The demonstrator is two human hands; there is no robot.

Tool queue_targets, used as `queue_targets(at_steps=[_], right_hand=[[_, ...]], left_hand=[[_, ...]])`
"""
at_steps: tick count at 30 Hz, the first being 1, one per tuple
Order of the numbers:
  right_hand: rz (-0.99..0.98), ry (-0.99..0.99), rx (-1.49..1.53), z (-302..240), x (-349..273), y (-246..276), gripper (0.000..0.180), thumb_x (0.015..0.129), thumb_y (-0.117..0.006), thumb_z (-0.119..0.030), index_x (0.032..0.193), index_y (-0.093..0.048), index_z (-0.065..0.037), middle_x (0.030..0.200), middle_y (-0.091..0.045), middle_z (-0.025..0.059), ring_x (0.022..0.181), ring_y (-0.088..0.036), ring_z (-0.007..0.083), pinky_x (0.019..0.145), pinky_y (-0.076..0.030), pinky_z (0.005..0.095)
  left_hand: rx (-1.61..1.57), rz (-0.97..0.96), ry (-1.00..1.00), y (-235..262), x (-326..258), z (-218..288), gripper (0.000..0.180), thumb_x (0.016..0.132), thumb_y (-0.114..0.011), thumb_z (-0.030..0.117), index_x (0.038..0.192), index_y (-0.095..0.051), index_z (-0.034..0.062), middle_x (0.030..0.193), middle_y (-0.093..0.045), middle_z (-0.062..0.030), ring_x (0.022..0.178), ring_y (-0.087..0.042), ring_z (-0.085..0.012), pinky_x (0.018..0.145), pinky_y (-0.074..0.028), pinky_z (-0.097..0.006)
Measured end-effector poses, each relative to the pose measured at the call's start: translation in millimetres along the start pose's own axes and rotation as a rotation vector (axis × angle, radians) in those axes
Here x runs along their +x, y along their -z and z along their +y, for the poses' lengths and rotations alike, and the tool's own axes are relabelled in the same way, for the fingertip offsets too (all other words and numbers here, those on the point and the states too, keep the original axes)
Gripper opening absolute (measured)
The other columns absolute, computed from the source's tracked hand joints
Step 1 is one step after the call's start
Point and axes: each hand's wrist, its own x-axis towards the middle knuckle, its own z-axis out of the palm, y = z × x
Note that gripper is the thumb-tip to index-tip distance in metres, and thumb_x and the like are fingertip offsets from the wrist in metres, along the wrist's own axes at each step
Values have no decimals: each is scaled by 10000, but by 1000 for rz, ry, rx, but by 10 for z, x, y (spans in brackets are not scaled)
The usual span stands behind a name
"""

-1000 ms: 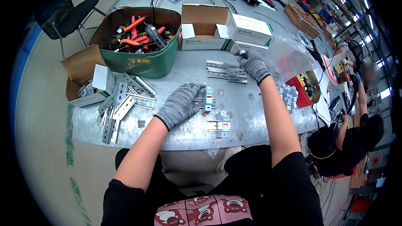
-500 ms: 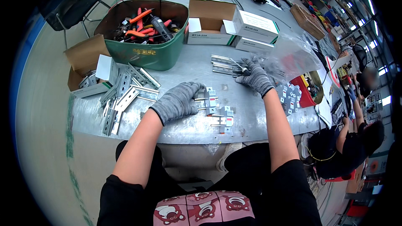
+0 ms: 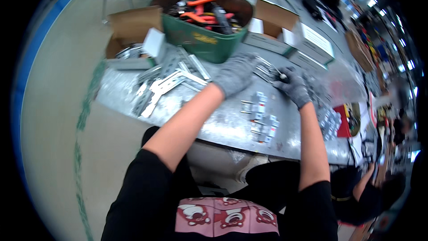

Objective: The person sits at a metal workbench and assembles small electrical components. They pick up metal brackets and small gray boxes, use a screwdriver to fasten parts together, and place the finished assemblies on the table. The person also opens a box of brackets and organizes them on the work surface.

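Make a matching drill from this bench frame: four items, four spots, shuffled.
Items:
1. green bin
2. orange-handled tools
3. metal brackets
4. small metal clips

Places:
A. loose on the bench, left of the left hand
B. at the back of the bench, beyond both gloved hands
C. on the bench near its front edge, between the two forearms
D. piled inside the bin

The right hand is closed on a thin metal piece by the strips behind the clips.

Pairs: 1-B, 2-D, 3-A, 4-C
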Motion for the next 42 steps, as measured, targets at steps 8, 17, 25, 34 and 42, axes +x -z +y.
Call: queue_targets(at_steps=[8,17,25,34,42], right_hand=[[-198,152,77,-450,129,-117,526,644,-860,-123,1125,-654,-73,1032,-590,124,956,-594,315,887,-491,390],[-421,397,-153,-1267,447,-272,427,646,-842,-144,1014,-642,-60,975,-619,151,926,-599,360,837,-494,406],[-471,323,-155,-1325,394,-381,440,653,-851,-152,1022,-627,-64,946,-643,147,866,-613,352,790,-498,411],[-477,369,-250,-1736,465,-529,420,691,-812,-123,1058,-622,-51,947,-623,141,869,-618,324,792,-502,392],[-383,449,-186,-1930,444,-729,413,706,-758,-5,1093,-617,-49,1062,-593,138,958,-606,314,882,-499,367]], left_hand=[[213,-291,120,-7,-101,216,426,864,-611,337,1187,-610,60,1272,-561,-163,1252,-486,-316,1066,-381,-407],[191,-334,269,550,-671,326,429,808,-700,333,1098,-628,24,1124,-600,-162,1152,-536,-309,963,-445,-400],[49,-361,471,617,-874,466,476,773,-758,324,1102,-588,23,1087,-603,-173,1099,-566,-323,950,-463,-400],[338,-222,556,668,-1079,398,547,811,-704,343,1247,-553,50,1214,-583,-175,1150,-560,-312,975,-456,-410],[61,-128,601,1157,-1429,411,489,828,-688,283,1231,-541,49,1192,-577,-182,1138,-555,-334,1002,-440,-419]])
